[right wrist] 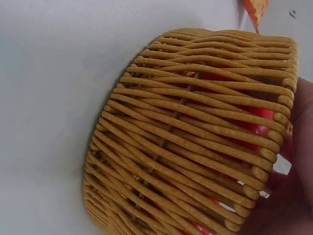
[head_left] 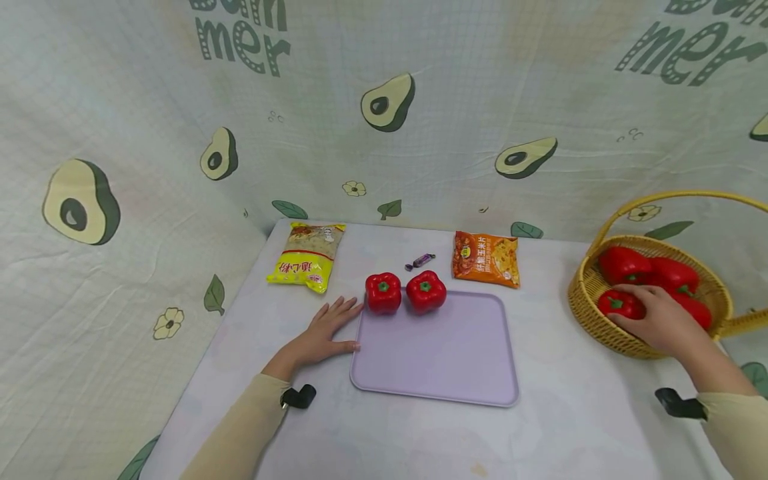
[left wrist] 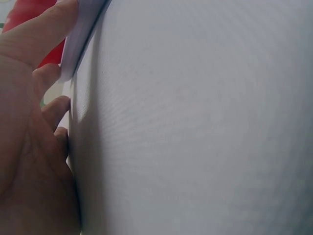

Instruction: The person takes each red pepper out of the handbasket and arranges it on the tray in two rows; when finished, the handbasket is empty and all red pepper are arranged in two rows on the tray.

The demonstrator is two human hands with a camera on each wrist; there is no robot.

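In the head view my right hand (head_left: 659,321) reaches into a yellow wicker basket (head_left: 585,300), thumb and fingers around a red bell pepper (head_left: 621,304). Several more red peppers (head_left: 624,264) lie in that basket. Its woven wall (right wrist: 186,132) hides most of the grip in the right wrist view. My left hand (head_left: 324,331) rests on the table with fingers spread, touching the left edge of a lilac tray (head_left: 438,353). Two red bell peppers (head_left: 383,293) (head_left: 426,292) sit side by side at the tray's back left. The left wrist view shows the left hand (left wrist: 24,122) against the tray edge (left wrist: 83,34).
Behind the tray lie a yellow food bag (head_left: 308,257), a small purple wrapped candy (head_left: 420,261) and an orange snack packet (head_left: 486,259). The basket's tall handle (head_left: 678,195) arches above it. A cloth printed with avocados (head_left: 388,103) hangs behind the table.
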